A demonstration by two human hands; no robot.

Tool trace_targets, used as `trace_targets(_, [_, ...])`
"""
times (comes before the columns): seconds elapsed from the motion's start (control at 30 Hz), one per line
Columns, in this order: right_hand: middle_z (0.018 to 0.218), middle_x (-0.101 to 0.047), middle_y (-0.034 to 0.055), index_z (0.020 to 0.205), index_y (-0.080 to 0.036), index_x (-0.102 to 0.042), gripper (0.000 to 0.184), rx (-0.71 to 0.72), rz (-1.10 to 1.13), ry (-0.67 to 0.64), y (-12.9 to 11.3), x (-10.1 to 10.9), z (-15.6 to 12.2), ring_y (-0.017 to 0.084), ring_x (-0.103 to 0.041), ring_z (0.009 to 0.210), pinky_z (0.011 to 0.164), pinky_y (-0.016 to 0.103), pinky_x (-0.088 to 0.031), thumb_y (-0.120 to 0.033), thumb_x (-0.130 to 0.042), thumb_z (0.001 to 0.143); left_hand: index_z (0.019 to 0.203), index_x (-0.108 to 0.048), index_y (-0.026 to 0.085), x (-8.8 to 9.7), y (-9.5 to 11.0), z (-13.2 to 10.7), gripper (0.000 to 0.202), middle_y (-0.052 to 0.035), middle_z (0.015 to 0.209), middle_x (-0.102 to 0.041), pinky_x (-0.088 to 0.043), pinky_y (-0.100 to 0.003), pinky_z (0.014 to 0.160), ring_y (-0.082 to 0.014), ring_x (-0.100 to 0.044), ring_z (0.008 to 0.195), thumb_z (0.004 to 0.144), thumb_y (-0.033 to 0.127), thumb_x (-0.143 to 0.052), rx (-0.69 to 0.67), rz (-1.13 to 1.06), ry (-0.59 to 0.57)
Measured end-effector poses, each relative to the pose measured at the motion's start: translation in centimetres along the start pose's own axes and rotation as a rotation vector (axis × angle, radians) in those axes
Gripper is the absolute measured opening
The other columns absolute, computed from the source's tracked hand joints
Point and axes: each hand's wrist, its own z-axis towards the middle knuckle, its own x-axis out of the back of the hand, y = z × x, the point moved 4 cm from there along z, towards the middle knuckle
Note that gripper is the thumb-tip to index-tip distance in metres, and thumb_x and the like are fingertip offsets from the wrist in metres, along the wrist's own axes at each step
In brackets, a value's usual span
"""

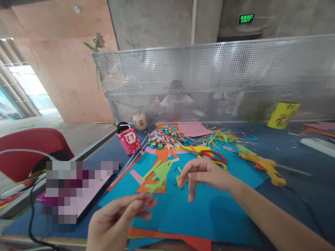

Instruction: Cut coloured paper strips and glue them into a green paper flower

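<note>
My left hand (pixel 123 216) is held low over the blue paper (pixel 183 212), with thumb and fingers pressed together. Whatever lies in that pinch is too small to make out. Just beyond its fingertips are light green paper strips (pixel 160 174), some joined to a wider piece. My right hand (pixel 201 174) hovers over the same blue sheet, its fingers bent and apart, with nothing visible in its grasp. A small green paper scrap (pixel 178 179) shows beside its index fingertip; I cannot tell if they touch. Red-and-yellow scissors (pixel 213 156) lie just behind this hand.
Behind the hands sit a fringed multicoloured paper bundle (pixel 166 137) and shredded paper (pixel 222 137). A yellow glue gun (pixel 264 166) with a cord lies right. A pink drink carton (pixel 129 141), a blurred-out tablet-like device (pixel 89 198) and a yellow roll (pixel 282 115) stand around; a perforated metal screen (pixel 193 76) borders the table.
</note>
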Motion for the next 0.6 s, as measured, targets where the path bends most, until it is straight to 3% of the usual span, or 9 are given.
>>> trace_targets(0.1, [0.082, -0.067, 0.0061, 0.088, -0.012, -0.057, 0.013, -0.039, -0.037, 0.036, 0.6, 0.4, 0.3, 0.013, -0.066, 0.058, 0.055, 0.025, -0.05, -0.022, -0.054, 0.08, 0.056, -0.064, 0.024, 1.4, 0.0, 1.1, 0.018, 0.0042, 0.051, -0.066, -0.053, -0.021, 0.041, -0.0155, -0.063, 0.046, 0.052, 0.038, -0.074, -0.071, -0.153, 0.076])
trace_targets(0.2, [0.081, -0.067, 0.006, 0.088, -0.013, -0.057, 0.015, -0.081, -0.047, 0.042, 1.2, 0.2, 0.5, 0.013, -0.066, 0.058, 0.054, 0.024, -0.049, -0.024, -0.056, 0.079, 0.059, -0.063, 0.024, 2.1, 0.2, 1.3, 0.015, 0.0062, 0.053, -0.066, -0.057, -0.024, 0.055, -0.0134, -0.064, 0.05, 0.058, 0.036, -0.071, -0.167, -0.189, 0.151])
trace_targets(0.3, [0.08, -0.067, 0.0055, 0.088, -0.013, -0.059, 0.018, -0.124, -0.025, 0.047, 1.5, -0.2, 0.6, 0.014, -0.066, 0.06, 0.056, 0.025, -0.05, -0.027, -0.058, 0.077, 0.066, -0.061, 0.025, 1.5, 0.7, 0.4, 0.01, 0.0061, 0.062, -0.069, -0.056, -0.032, 0.069, -0.0184, -0.067, 0.067, 0.066, 0.034, -0.066, -0.236, -0.133, 0.161])
trace_targets(0.43, [0.088, -0.067, 0.0077, 0.096, -0.014, -0.061, 0.027, -0.215, 0.047, -0.028, 2.3, -1.8, 0.5, 0.016, -0.066, 0.068, 0.064, 0.029, -0.051, -0.03, -0.061, 0.074, 0.068, -0.061, 0.024, -0.9, 1.0, -1.3, 0.006, 0.0028, 0.072, -0.07, -0.052, -0.041, 0.081, -0.0258, -0.062, 0.089, 0.073, 0.027, -0.06, -0.356, 0.149, -0.017])
trace_targets(0.6, [0.076, -0.068, 0.0053, 0.089, -0.013, -0.065, 0.027, -0.238, 0.055, -0.102, 3.0, -3.3, 0.1, 0.016, -0.066, 0.065, 0.065, 0.03, -0.051, -0.033, -0.063, 0.071, 0.086, -0.06, 0.027, -4.2, 0.9, -2.6, 0.019, 0.0003, 0.101, -0.066, -0.044, -0.042, 0.092, -0.0251, -0.05, 0.108, 0.076, 0.013, -0.051, -0.782, 0.556, -0.351])
